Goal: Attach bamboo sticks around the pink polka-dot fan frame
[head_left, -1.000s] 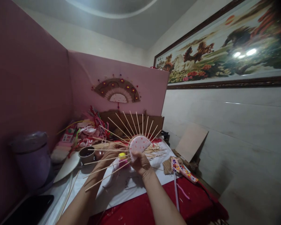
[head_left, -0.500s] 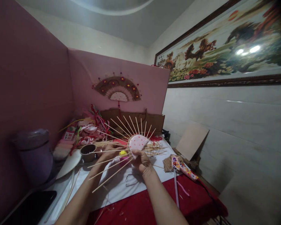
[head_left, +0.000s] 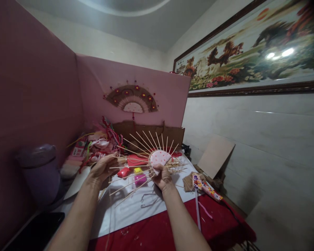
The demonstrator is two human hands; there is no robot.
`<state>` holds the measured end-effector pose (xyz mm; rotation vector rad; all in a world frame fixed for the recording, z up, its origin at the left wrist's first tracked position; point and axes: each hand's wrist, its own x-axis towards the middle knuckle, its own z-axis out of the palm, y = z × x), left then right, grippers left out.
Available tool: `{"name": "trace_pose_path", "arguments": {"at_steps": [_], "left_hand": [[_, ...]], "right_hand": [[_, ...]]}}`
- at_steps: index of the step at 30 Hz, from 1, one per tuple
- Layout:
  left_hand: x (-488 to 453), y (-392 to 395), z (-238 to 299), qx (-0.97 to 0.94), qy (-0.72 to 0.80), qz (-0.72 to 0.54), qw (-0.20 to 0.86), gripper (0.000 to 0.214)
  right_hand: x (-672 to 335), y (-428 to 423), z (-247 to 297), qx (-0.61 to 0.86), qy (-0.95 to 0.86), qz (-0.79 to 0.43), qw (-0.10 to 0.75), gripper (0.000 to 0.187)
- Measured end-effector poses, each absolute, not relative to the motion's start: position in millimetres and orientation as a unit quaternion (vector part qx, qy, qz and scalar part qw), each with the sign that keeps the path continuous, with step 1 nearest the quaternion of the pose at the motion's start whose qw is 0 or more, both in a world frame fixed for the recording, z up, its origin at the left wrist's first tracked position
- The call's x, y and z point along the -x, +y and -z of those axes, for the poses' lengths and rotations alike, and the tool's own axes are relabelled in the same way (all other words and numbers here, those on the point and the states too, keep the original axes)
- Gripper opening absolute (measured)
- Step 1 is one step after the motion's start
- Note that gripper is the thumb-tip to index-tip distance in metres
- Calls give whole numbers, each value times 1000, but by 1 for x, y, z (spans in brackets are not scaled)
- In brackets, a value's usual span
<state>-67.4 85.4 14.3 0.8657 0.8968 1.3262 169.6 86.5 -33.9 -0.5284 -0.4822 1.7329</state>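
My right hand [head_left: 162, 178] grips a half-round pad [head_left: 158, 159], white to pale pink with red dots, its thumb pressed on the face. Thin wooden sticks [head_left: 136, 143] fan out from the pad's curved edge, upward and to the left. My left hand [head_left: 102, 169] is at the left tips of the sticks, its fingers stretched toward them; whether they touch a stick is hard to see. Below the left sticks lie a red lump [head_left: 124, 172], a yellow one [head_left: 137, 170] and a magenta one [head_left: 140, 179] on white paper [head_left: 131, 212].
A finished-looking brown fan [head_left: 132, 99] hangs on the pink panel. Loose sticks [head_left: 178, 166] lie behind my right hand. At right, a flower-patterned glue gun [head_left: 206, 188] rests near brown cloth [head_left: 188, 182]. Craft scraps [head_left: 99, 143], a purple container [head_left: 39, 174] and a dark phone-like slab [head_left: 36, 232] are left.
My left hand has drawn back left, from beneath the sticks to their tips, uncovering the red lump and now hiding the dark cup. The pad and sticks have shifted slightly right.
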Motion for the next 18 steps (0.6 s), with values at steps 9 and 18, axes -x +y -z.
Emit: {"name": "trace_pose_path", "arguments": {"at_steps": [9,18], "left_hand": [[82,79,-27,-545,426,-520,501,33],[89,85,-33,-528,513,-568,368,31]], "right_hand": [[-170,91,38,268,-239,-720,594,17],[-175,87,37,254,-282,-727,572,18]]}}
